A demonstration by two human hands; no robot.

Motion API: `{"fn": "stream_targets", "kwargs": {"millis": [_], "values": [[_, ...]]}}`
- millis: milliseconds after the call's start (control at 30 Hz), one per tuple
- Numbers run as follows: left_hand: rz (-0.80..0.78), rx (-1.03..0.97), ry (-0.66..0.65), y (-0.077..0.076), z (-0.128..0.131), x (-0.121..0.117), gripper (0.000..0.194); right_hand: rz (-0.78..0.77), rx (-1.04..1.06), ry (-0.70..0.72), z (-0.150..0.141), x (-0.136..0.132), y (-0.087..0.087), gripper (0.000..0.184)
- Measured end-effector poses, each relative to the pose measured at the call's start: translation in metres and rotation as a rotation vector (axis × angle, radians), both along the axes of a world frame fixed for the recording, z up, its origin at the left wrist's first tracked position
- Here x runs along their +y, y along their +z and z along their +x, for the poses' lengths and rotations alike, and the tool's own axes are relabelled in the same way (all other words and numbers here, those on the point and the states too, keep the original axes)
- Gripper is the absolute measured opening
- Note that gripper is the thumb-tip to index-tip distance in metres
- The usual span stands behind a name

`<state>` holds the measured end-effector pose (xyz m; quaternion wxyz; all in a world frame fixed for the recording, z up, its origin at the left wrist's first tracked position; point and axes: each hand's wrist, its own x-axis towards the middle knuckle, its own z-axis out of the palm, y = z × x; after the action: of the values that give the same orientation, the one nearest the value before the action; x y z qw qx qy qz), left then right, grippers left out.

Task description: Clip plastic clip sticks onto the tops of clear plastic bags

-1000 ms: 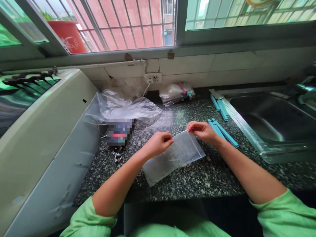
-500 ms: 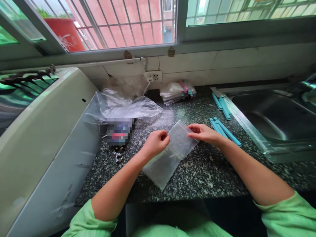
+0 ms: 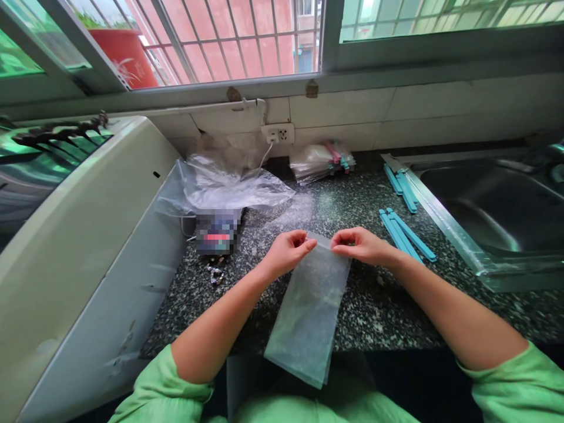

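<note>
Centre of frame: left hand [image 3: 288,251] and right hand [image 3: 361,245] each pinch, fingers closed, a top corner of the clear plastic bag [image 3: 308,308], which hangs over the worktop [image 3: 374,317] edge. Opening it cleanly likely requires thumbs sliding the layers apart evenly.

No readable text is showing anywhere in this view.

The clear plastic bag [image 3: 308,305] hanging between the left hand [image 3: 288,251] and the right hand [image 3: 359,245] is showing no print, label or number. The small dark box [image 3: 217,231] sitting on the granite counter [image 3: 374,311] is appearing only as a blur, so whatever is on its face is staying illegible. The blue strips [image 3: 405,234] beside the sink [image 3: 493,205], the stack of packed bags [image 3: 322,160] by the wall socket [image 3: 281,133] and the red pot [image 3: 118,56] outside the window are carrying no lettering that can be made out.
</note>
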<state>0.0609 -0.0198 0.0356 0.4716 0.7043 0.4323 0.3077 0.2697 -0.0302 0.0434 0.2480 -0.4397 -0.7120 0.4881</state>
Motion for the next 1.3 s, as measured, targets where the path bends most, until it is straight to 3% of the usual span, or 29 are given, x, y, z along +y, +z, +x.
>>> {"fn": "stream_targets", "kwargs": {"millis": [200, 500, 900, 1300], "values": [[-0.048, -0.141, 0.097, 0.002, -0.004, 0.005, 0.039, 0.026, -0.057, -0.044, 0.003, 0.004, -0.004, 0.022], [0.010, -0.099, 0.107, -0.002, -0.006, 0.009, 0.037, 0.119, -0.078, -0.057, 0.002, 0.003, -0.007, 0.018], [-0.069, -0.198, 0.084, 0.003, -0.007, 0.010, 0.036, 0.218, -0.139, -0.074, 0.005, 0.003, -0.003, 0.017], [-0.059, -0.107, -0.028, -0.001, 0.002, 0.000, 0.038, 0.348, -0.082, -0.064, -0.007, -0.004, -0.006, 0.016]]}}
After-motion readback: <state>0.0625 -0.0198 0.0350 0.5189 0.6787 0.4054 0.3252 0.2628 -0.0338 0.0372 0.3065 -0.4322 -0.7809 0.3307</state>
